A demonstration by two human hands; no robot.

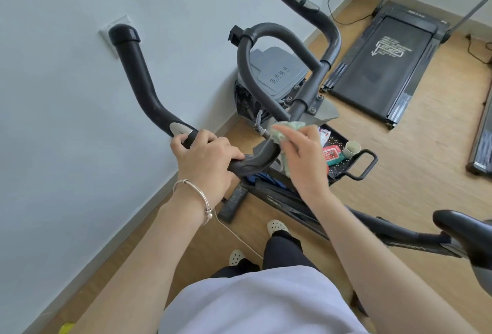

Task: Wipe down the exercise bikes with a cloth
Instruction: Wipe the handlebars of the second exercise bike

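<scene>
One cloth [288, 126] in right hand [303, 159], left hand [205, 159] gripping handlebar bend [255, 165]

Green cloth [287, 131]; black handlebar [138, 67]; grey bin lid [279, 73].

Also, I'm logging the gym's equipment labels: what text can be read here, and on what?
"生活垃圾": grey plastic bin lid; the small Latin line under it is blurred.
"SPORT", seemingly: black bike frame by the saddle, upside down.
Unreadable: white print on black treadmill belt; red wipes pack label.
</scene>
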